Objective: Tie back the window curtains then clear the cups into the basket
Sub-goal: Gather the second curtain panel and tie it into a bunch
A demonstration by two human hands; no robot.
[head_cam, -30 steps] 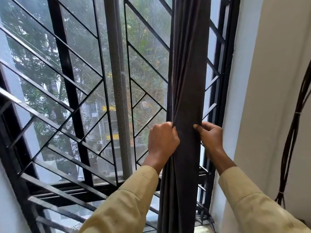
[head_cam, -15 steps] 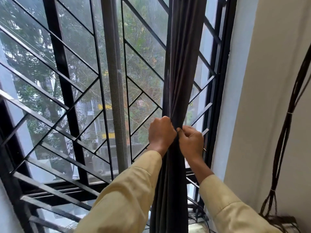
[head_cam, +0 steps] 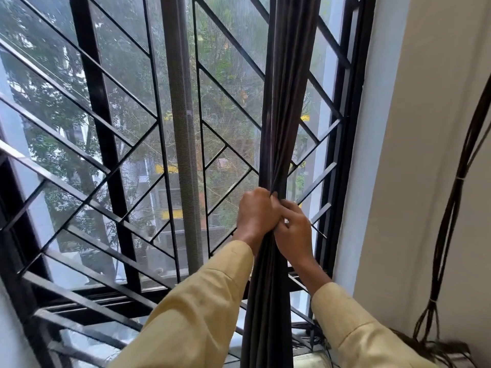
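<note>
Fingers of left hand (head_cam: 256,215) and right hand (head_cam: 295,232) curl round the curtain (head_cam: 288,102) (dark, bunched); grille (head_cam: 103,123) behind, cables (head_cam: 449,221) at three o'clock; hands touch, forearms rising from six.

Left sleeve (head_cam: 191,309) and right sleeve (head_cam: 353,328): long, loose, pale mustard-yellow cloth, faintly creased, each ending in a plain cuff; left hand (head_cam: 256,216) and right hand (head_cam: 295,232) bare.
</note>
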